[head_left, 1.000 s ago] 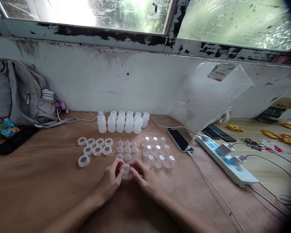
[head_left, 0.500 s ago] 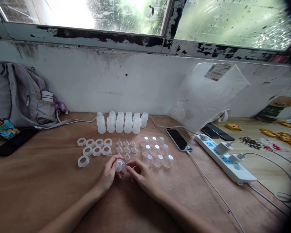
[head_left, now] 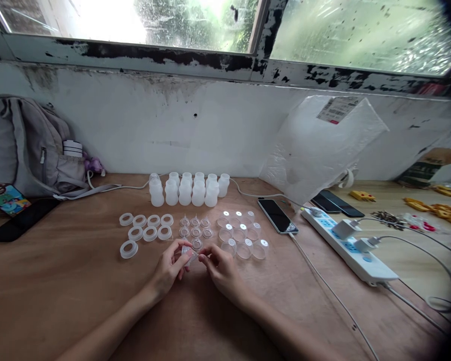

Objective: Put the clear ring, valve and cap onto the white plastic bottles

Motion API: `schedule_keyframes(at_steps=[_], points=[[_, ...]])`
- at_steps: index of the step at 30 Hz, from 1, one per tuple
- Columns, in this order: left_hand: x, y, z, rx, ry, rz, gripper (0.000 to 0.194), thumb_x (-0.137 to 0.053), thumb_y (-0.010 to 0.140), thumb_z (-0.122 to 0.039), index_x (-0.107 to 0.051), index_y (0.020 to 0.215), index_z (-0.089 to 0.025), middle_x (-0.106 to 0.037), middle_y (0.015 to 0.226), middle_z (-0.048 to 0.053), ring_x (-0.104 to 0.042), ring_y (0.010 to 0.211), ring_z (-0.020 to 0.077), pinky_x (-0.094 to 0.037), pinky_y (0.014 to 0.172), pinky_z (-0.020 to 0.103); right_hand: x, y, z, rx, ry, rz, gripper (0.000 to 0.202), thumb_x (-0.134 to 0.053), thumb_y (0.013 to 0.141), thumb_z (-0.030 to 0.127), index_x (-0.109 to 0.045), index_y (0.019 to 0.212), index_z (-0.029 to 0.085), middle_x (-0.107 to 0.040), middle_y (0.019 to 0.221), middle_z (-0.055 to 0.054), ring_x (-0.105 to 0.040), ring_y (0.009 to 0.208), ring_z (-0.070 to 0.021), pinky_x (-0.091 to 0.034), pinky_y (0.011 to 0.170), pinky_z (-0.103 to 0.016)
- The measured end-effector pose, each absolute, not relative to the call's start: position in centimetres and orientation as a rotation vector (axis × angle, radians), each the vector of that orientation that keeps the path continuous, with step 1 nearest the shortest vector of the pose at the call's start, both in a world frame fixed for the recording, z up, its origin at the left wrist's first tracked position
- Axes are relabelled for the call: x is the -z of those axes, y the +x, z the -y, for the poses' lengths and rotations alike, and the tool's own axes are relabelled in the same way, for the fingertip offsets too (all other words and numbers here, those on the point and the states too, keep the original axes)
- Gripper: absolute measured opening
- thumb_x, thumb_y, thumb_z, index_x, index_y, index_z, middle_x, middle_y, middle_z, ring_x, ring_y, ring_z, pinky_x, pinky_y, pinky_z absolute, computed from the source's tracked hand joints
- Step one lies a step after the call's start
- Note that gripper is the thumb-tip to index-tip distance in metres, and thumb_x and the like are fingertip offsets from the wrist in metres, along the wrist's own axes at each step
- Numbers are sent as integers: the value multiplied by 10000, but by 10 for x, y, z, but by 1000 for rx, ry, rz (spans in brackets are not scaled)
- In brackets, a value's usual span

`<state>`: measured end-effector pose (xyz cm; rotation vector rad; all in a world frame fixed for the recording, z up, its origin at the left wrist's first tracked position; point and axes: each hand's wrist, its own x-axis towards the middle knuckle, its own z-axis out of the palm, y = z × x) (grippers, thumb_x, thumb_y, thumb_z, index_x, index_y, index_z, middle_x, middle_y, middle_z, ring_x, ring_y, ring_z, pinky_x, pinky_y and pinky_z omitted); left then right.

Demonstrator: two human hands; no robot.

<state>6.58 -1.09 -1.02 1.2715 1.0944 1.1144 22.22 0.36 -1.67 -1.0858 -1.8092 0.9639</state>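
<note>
My left hand [head_left: 169, 268] and my right hand [head_left: 220, 268] meet over the wooden table [head_left: 60, 291], both pinching one small translucent plastic piece [head_left: 188, 252] between their fingertips. Just beyond the hands lie several clear nipple-shaped pieces [head_left: 196, 233]. Left of those sit several white rings [head_left: 146, 233]. To the right stand several clear round caps [head_left: 240, 234]. Further back is a row of small white bottles [head_left: 188, 190].
A grey backpack [head_left: 26, 150] leans on the wall at far left, with a dark phone [head_left: 18, 223] before it. At right lie a phone [head_left: 277, 216], a white power strip [head_left: 348, 248] with cables, and a plastic bag [head_left: 319, 145]. Yellow parts [head_left: 436, 208] lie far right.
The hands lifted the small piece off the table and turned it between the fingertips. They now hold it slightly higher and closer together.
</note>
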Motion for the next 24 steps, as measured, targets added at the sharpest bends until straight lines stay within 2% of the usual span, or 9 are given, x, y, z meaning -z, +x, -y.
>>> schedule_keyframes(at_steps=[7,12,16,19,24], points=[[5,65,12,-1087,1354,-1155,266,-451,783,-386,-469,943,-174,-538,731,0,-509,514,95,-337,374,172,15,223,-6,-779,-1070,1860,106,-459,812,244,-535,766,185,-572,652,-8,-491,535,-105,-375,502,-214],[-6,48,10,-1107,1698,-1449,234,-421,800,-369,-531,890,-183,-578,751,21,-547,601,133,-426,546,234,17,224,-4,-681,-1057,1899,176,-404,835,242,-504,701,185,-574,636,-17,-509,552,-113,-380,524,-220],[-17,27,-15,-1195,1803,-1765,254,-398,797,-376,-535,911,-196,-606,855,34,-560,614,146,-439,592,256,20,225,-3,-594,-1104,1946,214,-401,835,280,-488,663,187,-546,580,-7,-466,494,-107,-351,486,-218],[-31,18,-46,-1104,1974,-1931,281,-421,785,-331,-506,1021,-204,-623,860,32,-569,608,148,-430,624,260,23,225,-3,-549,-1108,1980,228,-396,838,292,-491,660,185,-528,569,-3,-451,489,-106,-343,491,-217],[-56,17,-100,-648,2221,-2143,427,-380,810,-323,-370,1220,-204,-639,837,68,-596,769,238,-410,684,315,24,226,-5,-559,-1073,1997,194,-401,840,274,-505,706,180,-547,621,-11,-467,523,-109,-349,513,-215]])
